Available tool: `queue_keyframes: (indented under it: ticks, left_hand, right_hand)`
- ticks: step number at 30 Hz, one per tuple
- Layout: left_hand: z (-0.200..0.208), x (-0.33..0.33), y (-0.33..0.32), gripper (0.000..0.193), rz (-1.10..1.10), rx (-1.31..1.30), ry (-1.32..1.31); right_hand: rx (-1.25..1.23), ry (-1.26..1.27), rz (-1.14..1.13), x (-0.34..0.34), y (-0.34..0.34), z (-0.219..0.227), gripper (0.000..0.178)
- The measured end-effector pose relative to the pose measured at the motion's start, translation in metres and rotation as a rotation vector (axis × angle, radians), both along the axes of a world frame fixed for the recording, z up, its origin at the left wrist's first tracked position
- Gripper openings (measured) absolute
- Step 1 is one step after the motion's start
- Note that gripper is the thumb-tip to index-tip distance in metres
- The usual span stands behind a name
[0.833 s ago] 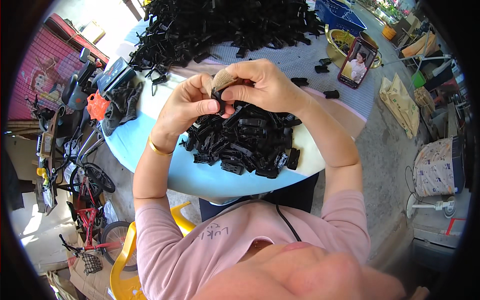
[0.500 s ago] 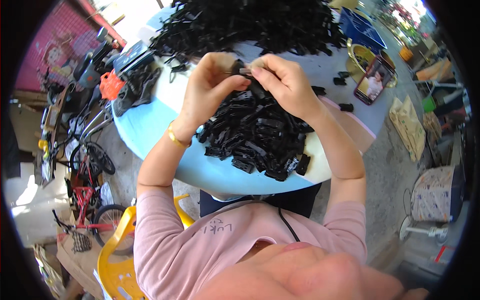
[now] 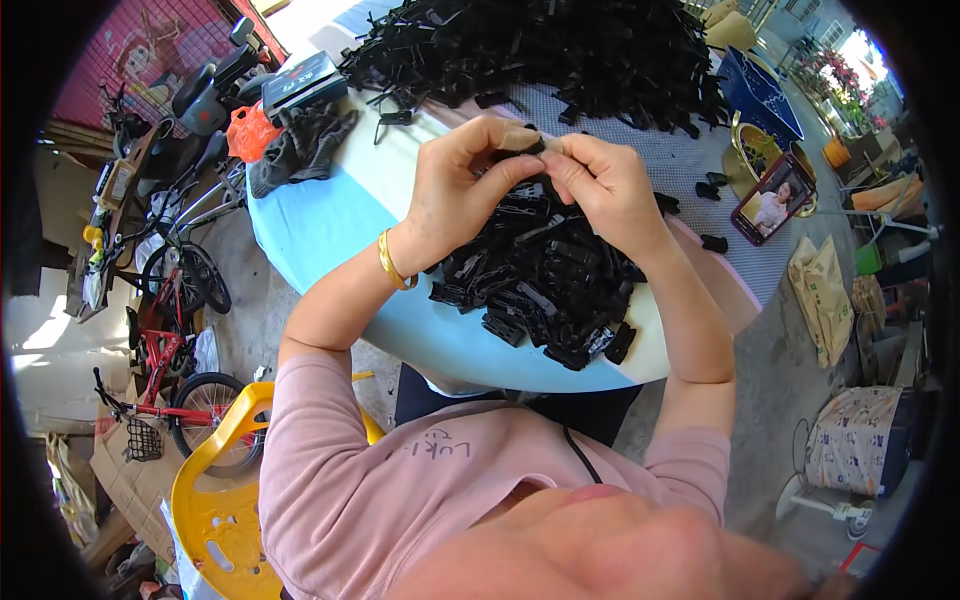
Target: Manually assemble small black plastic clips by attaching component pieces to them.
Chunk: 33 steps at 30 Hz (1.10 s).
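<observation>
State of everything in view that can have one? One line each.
Left hand: pinching a small black part
Right hand: fingertips pinched at the same part
Small black part: mostly hidden by fingers
Near black pile: loosely heaped
Far black pile: loosely heaped
Phone: screen lit, tilted
Gray cloth: crumpled
Tan bag: flattened, on floor
Red bicycle: upright
</observation>
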<state>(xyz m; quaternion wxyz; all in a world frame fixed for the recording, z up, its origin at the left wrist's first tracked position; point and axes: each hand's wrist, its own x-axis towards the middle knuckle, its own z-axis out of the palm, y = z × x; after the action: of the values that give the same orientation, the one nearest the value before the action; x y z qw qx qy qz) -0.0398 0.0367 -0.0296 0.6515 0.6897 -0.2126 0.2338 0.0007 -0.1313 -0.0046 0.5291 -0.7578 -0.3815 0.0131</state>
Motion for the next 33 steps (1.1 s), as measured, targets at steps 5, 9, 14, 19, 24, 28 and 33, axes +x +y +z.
queue_keyframes:
  ticks: [5,9,14,19,24,28,33]
  left_hand:
    - [0.0,0.002,0.001,0.022,0.174,0.238,-0.094]
    - [0.001,0.007,-0.001,0.026,0.178,0.28,-0.003]
    - [0.001,0.018,0.0,0.028,0.096,0.381,0.025]
    - [-0.002,0.017,0.003,0.021,-0.061,0.596,0.067]
    - [-0.002,0.017,0.001,0.021,-0.072,0.498,0.09]
    - [-0.003,0.017,0.0,0.022,-0.096,0.444,0.133]
    - [-0.005,0.022,0.009,0.027,-0.103,0.427,0.314]
  right_hand:
    - [0.017,0.037,0.007,0.005,0.0,-0.001,0.017]
    - [-0.119,0.093,0.069,0.041,-0.009,-0.001,0.017]
    - [-0.169,-0.265,-0.624,0.126,-0.063,-0.033,0.028]
    - [-0.43,-0.372,-0.949,0.163,-0.08,-0.082,0.022]
    - [-0.596,-0.351,-0.928,0.175,-0.09,-0.098,0.021]
    - [-0.656,-0.407,-0.905,0.176,-0.091,-0.106,0.02]
    - [-0.475,-0.383,-0.879,0.168,-0.086,-0.089,0.021]
